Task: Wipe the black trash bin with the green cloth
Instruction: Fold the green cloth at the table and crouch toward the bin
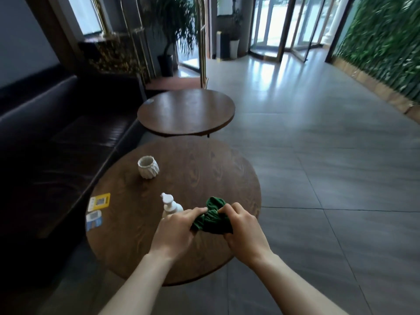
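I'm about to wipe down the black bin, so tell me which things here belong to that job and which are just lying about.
For the job: green cloth, bunched between left hand and right hand. No black bin clearly shows.

Lying about: white pump bottle, white ridged cup, yellow card, blue card, near round table.

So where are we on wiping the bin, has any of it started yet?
Done: the green cloth is picked up. In hand: the left hand and right hand both grip it, bunched, above the near round table, beside the white pump bottle. Left: all the wiping. No black trash bin can be clearly made out in this view, so it has yet to be reached.
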The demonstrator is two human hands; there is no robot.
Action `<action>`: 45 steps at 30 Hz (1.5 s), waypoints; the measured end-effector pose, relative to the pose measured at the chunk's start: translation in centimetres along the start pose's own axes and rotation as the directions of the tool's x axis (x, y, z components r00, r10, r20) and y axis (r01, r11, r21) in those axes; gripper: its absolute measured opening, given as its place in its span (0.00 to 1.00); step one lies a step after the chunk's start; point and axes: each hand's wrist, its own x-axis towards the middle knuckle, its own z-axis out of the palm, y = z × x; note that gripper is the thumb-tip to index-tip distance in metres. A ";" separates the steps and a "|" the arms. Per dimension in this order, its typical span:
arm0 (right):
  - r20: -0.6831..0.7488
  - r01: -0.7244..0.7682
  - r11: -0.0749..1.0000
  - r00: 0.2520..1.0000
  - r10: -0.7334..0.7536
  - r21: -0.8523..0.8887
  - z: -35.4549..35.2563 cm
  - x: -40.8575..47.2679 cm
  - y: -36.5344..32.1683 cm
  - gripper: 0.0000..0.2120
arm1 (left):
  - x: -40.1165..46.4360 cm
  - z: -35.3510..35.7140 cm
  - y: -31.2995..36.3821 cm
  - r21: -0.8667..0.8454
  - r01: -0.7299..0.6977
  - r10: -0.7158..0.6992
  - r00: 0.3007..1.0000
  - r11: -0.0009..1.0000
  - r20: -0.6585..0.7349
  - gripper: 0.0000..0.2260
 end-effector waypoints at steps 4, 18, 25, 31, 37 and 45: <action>-0.080 0.025 0.999 0.996 -0.027 -0.034 -4.5 -3.4 -5.9 0.19 | -3.5 -6.5 1.4 0.006 -0.052 0.053 0.998 0.999 -0.042 0.26; -0.254 0.123 0.989 0.957 -0.139 -0.080 -12.7 -14.7 -23.2 0.19 | -17.0 -24.1 2.4 0.031 -0.201 0.202 0.946 0.979 -0.253 0.25; -0.276 0.169 0.978 0.941 -0.196 -0.119 -14.4 -17.1 -27.2 0.16 | -20.4 -28.1 2.1 0.068 -0.239 0.248 0.914 0.969 -0.322 0.22; -0.267 0.193 0.968 0.936 -0.230 -0.159 -15.5 -18.6 -27.8 0.15 | -22.6 -30.0 1.9 0.138 -0.245 0.278 0.898 0.960 -0.340 0.19; -0.251 0.167 0.969 0.945 -0.211 -0.182 -17.7 -19.6 -25.6 0.14 | -23.0 -30.7 3.3 0.174 -0.224 0.272 0.899 0.959 -0.342 0.14; -0.229 0.126 0.974 0.959 -0.168 -0.188 -19.9 -21.5 -21.0 0.11 | -23.1 -28.6 7.7 0.222 -0.236 0.297 0.905 0.946 -0.303 0.12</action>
